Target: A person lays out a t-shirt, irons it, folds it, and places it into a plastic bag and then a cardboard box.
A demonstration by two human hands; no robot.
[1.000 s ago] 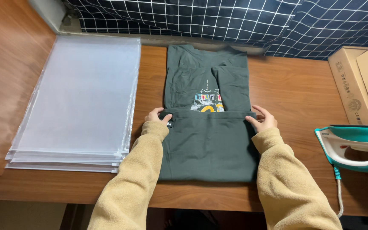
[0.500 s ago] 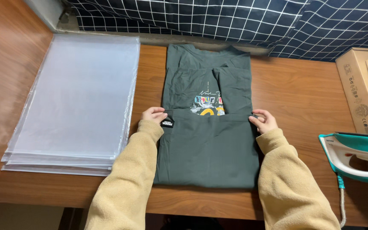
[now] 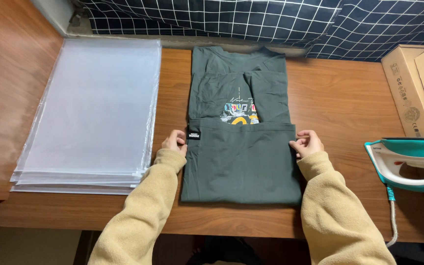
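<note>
A dark green T-shirt lies on the wooden table, sleeves folded in and its lower part folded up over a printed graphic. A small black label sits at the fold's left corner. My left hand pinches the left end of the folded edge. At the right end, my right hand grips the same edge. Both arms wear beige fleece sleeves.
A stack of clear plastic bags lies left of the shirt. A teal and white iron rests at the right, its cord hanging off the front edge. Cardboard boxes stand at the far right. Checked dark fabric runs along the back.
Both hands have stayed at the ends of the folded edge, which now lies flat across the shirt. The view has shifted slightly, showing more of the iron.
</note>
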